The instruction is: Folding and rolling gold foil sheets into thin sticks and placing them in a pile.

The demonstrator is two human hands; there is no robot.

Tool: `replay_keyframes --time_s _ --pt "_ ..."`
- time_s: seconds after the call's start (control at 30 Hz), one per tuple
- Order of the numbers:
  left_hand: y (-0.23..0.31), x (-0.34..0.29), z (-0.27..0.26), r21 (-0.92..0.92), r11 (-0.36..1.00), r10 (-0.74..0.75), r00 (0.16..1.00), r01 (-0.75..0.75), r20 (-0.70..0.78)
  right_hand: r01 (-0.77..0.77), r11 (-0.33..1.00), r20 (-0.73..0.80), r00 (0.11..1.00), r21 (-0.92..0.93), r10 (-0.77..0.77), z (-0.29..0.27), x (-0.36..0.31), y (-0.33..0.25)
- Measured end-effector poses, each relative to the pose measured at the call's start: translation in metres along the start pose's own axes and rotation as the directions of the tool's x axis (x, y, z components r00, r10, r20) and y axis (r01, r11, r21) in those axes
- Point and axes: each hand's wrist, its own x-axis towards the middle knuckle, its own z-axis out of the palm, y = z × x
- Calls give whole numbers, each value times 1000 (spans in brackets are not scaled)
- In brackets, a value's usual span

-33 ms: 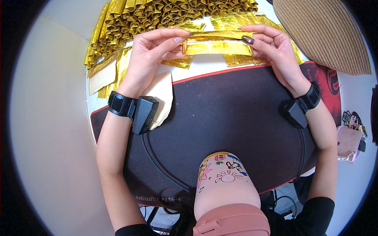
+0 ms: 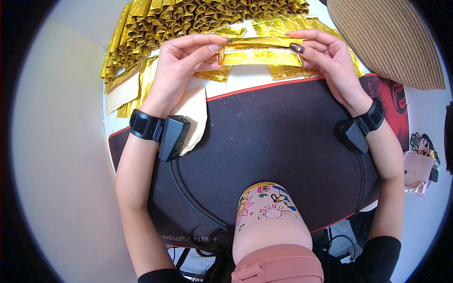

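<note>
Left hand (image 2: 181,54): thumb and fingers pinching the left end of a narrow, folded strip of shiny gold foil paper (image 2: 259,58). Right hand (image 2: 329,54): gripping the other end, dark-nailed thumb toward the wearer, index finger along the far edge. Both ends of the strip partly covered by fingers; the lower fingers of each hand partly hidden too. Strip lies crosswise between the hands, past the far edge of a black, red-edged mat (image 2: 269,127). Cannot tell whether it touches the flat, crinkled gold foil sheets (image 2: 292,23) behind and below it; these are partly covered by strip and hands.

Far left: stacked, rolled gold foil tubes (image 2: 188,26), cut off at top; inner ends dark, count not possible. Cream-coloured, curved flat piece (image 2: 197,111) partly behind left wrist and its black strapped box (image 2: 174,137). Brown ribbed panel (image 2: 387,42) runs out at upper right. Pink cartoon-printed bottle (image 2: 273,231) cropped by lower edge, covering mat. Small pinkish object (image 2: 417,170), far right: kind unclear.
</note>
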Motion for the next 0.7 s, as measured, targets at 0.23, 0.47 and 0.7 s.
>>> replay_keyframes --time_s 0.23,0.47,0.7 --pt "-1 1 -4 -80 994 -75 997 77 35 3 1000 -11 1000 -14 -3 0 0 -1" --pt "4 -3 3 -96 993 -67 997 71 50 16 1000 -31 999 9 -16 0 -1 -1" --pt "11 -3 12 -35 994 -107 994 108 17 58 997 -24 998 -46 -59 -3 -1 2"
